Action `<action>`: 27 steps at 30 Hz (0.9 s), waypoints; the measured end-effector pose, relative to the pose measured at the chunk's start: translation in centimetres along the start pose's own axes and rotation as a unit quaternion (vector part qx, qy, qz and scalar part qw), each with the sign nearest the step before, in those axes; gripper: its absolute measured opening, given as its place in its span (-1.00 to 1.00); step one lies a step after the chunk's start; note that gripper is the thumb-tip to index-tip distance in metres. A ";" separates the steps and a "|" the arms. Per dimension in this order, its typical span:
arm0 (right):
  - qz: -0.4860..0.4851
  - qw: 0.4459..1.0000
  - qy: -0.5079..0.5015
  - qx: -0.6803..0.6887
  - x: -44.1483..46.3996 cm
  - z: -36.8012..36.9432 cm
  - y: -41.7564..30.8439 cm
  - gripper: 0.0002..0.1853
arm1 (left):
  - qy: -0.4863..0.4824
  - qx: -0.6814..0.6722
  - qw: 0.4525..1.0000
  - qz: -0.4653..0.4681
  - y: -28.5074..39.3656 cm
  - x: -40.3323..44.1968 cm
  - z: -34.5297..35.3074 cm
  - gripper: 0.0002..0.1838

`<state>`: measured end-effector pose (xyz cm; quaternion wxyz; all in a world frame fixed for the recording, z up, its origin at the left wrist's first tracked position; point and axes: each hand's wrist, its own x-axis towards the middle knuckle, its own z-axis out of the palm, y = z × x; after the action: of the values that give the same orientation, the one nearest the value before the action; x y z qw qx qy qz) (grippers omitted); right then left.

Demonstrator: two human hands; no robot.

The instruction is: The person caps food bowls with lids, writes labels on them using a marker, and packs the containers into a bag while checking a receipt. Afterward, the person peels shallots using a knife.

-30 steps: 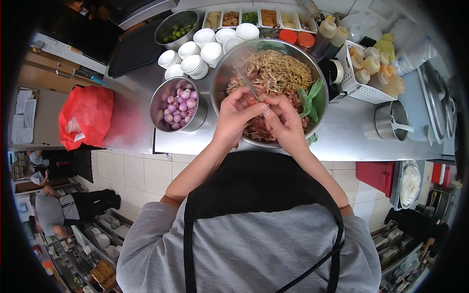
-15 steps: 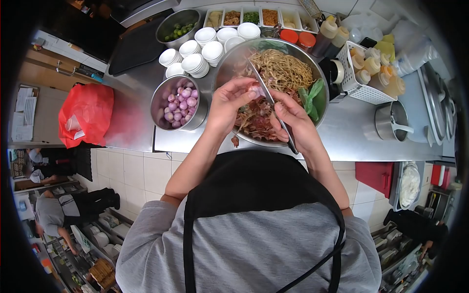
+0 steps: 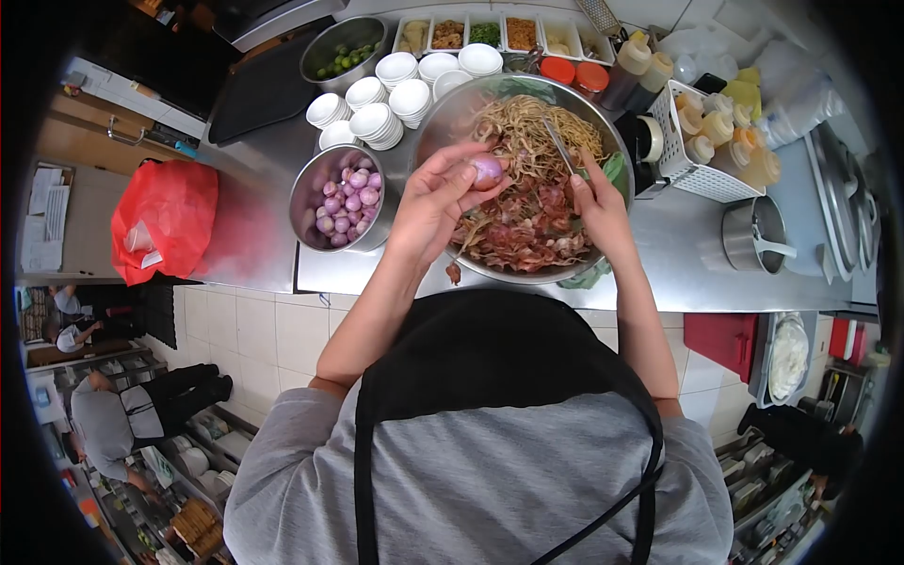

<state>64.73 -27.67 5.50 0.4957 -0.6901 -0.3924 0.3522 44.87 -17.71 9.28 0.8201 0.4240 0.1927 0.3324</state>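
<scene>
Between the thumb and fingers of my left hand (image 3: pixel 435 200) is a peeled purple shallot (image 3: pixel 486 172), held above a large steel bowl (image 3: pixel 435 118). My right hand (image 3: pixel 603 209) grips a knife (image 3: pixel 559 145), its blade pointing up and away over the bowl's right half. Inside the bowl lie reddish-brown shallot skins (image 3: pixel 527 226), a heap of pale brown stringy strands (image 3: pixel 532 127) and some green leaves. A smaller steel pot (image 3: pixel 303 202) of peeled shallots (image 3: pixel 350 200) stands left of my left hand.
Stacked white cups (image 3: pixel 377 124) and a bowl of limes (image 3: pixel 311 58) stand behind the pot. A white basket of bottles (image 3: pixel 702 155) is at right, near a small saucepan (image 3: pixel 744 226). A red plastic bag (image 3: pixel 169 217) sits at left. Other people (image 3: pixel 104 414) work behind.
My right hand with the knife has moved right, away from the shallot. My left hand has turned slightly, showing the shallot more fully.
</scene>
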 end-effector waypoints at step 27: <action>-0.008 0.970 -0.146 0.196 -3.8 2.3 -5.3 -0.62 | -0.030 0.010 1.000 0.000 -0.1 -0.7 0.3 -0.70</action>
<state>60.03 -29.12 10.35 0.5618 -0.5175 -0.3889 0.5151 44.60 -18.41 9.44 0.8212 0.4420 0.1713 0.3178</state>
